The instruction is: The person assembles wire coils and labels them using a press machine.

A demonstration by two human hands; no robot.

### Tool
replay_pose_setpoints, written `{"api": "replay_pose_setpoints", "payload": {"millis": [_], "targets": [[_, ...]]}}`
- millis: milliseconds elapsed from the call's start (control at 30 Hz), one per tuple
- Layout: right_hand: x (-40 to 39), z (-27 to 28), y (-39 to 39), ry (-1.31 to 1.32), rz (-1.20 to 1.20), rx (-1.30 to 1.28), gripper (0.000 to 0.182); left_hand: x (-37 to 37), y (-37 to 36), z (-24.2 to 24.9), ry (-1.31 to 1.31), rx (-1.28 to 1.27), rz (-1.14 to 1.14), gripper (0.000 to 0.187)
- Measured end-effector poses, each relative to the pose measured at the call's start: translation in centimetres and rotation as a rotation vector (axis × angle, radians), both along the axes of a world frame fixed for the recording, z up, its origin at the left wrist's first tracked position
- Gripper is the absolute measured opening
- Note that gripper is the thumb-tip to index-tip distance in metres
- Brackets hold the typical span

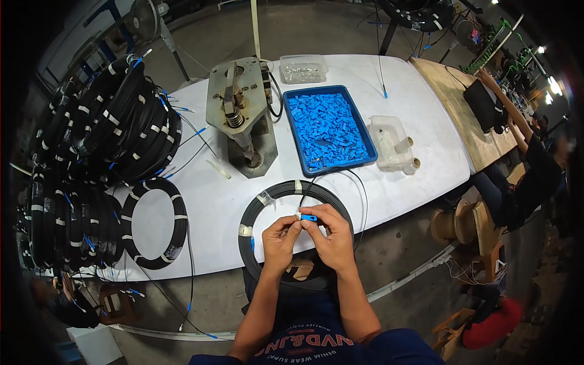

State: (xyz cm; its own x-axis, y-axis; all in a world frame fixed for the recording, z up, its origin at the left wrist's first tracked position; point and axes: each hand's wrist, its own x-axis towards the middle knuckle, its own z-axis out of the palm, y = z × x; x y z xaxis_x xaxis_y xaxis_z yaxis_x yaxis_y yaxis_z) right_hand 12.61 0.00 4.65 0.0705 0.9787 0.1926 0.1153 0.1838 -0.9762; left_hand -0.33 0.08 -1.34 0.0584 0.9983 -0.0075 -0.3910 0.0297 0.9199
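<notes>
A small blue cable connector with a white tip is pinched between my hands, above the near edge of the table. My left hand is closed, thumb and finger at the white end. My right hand is closed on the blue body, its fingertips partly covering it. A thin black cable seems to run up from there, but where it joins is hidden. Under my hands lies a coil of black cable, wrapped with white tape and overhanging the table edge. Another blue connector shows at the coil's left side.
A blue tray full of small blue parts stands ahead, beside a metal press. Clear plastic boxes and a tape roll sit nearby. Stacked cable coils fill the left. Other people sit at right.
</notes>
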Motion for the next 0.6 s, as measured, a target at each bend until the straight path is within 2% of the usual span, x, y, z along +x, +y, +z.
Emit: {"api": "replay_pose_setpoints", "payload": {"millis": [200, 367, 600], "targets": [[-0.04, -0.08, -0.15, -0.082, 0.055, 0.022, 0.029, 0.01, -0.35, 0.44, -0.067, -0.067, 0.062, 0.018], [-0.19, -0.10, -0.14, -0.072, 0.034, 0.020, 0.029, -0.43, -0.08, 0.67, 0.107, -0.029, 0.047, 0.019], [0.64, -0.09, -0.23, -0.060, -0.001, 0.024, 0.022, -0.10, -0.22, 0.62, 0.146, -0.077, 0.035, 0.021]]}}
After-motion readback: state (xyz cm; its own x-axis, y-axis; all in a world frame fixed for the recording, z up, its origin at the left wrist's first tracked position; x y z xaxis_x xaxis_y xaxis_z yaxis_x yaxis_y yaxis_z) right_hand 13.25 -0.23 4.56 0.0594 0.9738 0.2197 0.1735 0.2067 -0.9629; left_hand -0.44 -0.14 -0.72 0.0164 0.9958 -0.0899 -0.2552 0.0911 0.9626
